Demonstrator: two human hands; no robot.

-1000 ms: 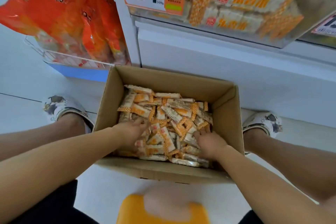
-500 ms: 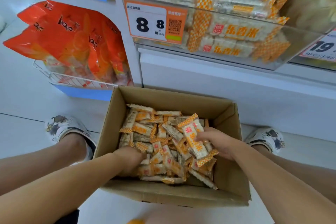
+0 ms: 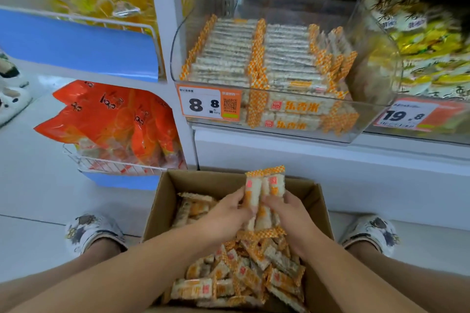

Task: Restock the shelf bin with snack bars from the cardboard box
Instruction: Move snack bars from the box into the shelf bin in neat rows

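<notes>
1. Right now, the left hand [image 3: 230, 213] and the right hand [image 3: 287, 213] are meeting above the cardboard box [image 3: 319, 201], both gripping one small bundle of snack bars [image 3: 264, 198] between them.
2. The left hand's fingers are curling round the bundle's left side, and the right hand's fingers are curling round its right side; neither hand is lying open.
3. The bundle is standing roughly upright over the box's far half, its orange checkered ends pointing up towards the shelf and down into the box.
4. Loose snack bars [image 3: 244, 274] are lying jumbled inside the box, filling its near half and showing again at its far left corner.
5. The shelf bin [image 3: 178, 40], a clear plastic tub, is sitting on the shelf above and behind the box, holding neat rows of the same bars.
6. A price tag [image 3: 208, 103] reading 8.8 is hanging on the bin's front, above the box's far left corner.
7. Orange snack bags [image 3: 109, 119] are leaning in a wire basket up and to the left of the box.
8. Yellow packets [image 3: 417, 40] are filling a neighbouring bin up and to the right of the box, with a 19.8 tag [image 3: 407, 115] below them.
9. Two patterned slippers, one [image 3: 94, 232] to the left of the box and one [image 3: 371, 232] to the right, are flanking it on the pale floor.
</notes>
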